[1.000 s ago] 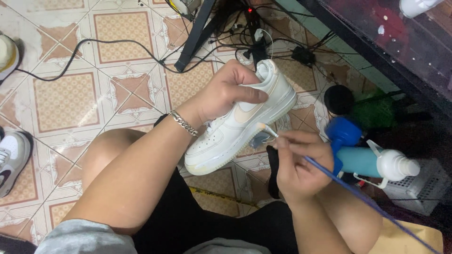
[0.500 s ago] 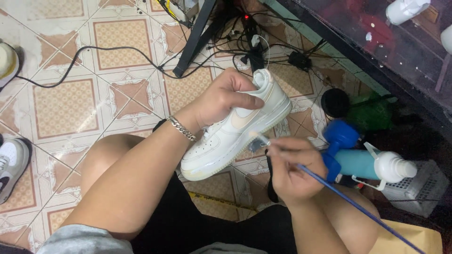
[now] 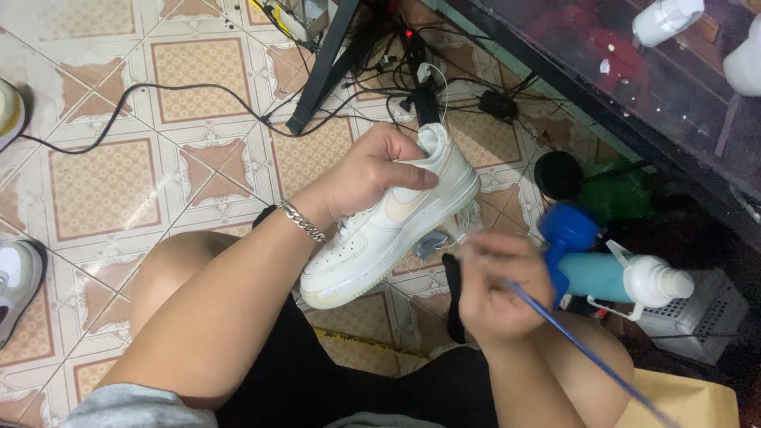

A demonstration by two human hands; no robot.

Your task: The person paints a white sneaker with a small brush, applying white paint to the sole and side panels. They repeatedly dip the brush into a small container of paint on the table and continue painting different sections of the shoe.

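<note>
My left hand point(image 3: 372, 174) grips a white sneaker point(image 3: 380, 230) around its heel and collar, holding it tilted over my knee with the toe pointing down-left. A silver chain bracelet point(image 3: 303, 221) sits on that wrist. My right hand point(image 3: 495, 281) pinches a thin blue-handled paintbrush point(image 3: 583, 357), its tip close to the sneaker's midsole near the middle of the shoe. The handle runs off toward the lower right. The brush tip is blurred.
Black cables point(image 3: 380, 55) and a stand leg point(image 3: 325, 67) cross the patterned tile floor point(image 3: 103, 182). A blue and teal bottle with a white cap point(image 3: 610, 273) lies right of my hand. Another white shoe point(image 3: 16, 285) is at the left edge. A dark table edge point(image 3: 618, 95) runs along the upper right.
The sneaker has shifted slightly, with the left hand still on its heel. The right hand with the brush stays at the midsole, moving a little along it.
</note>
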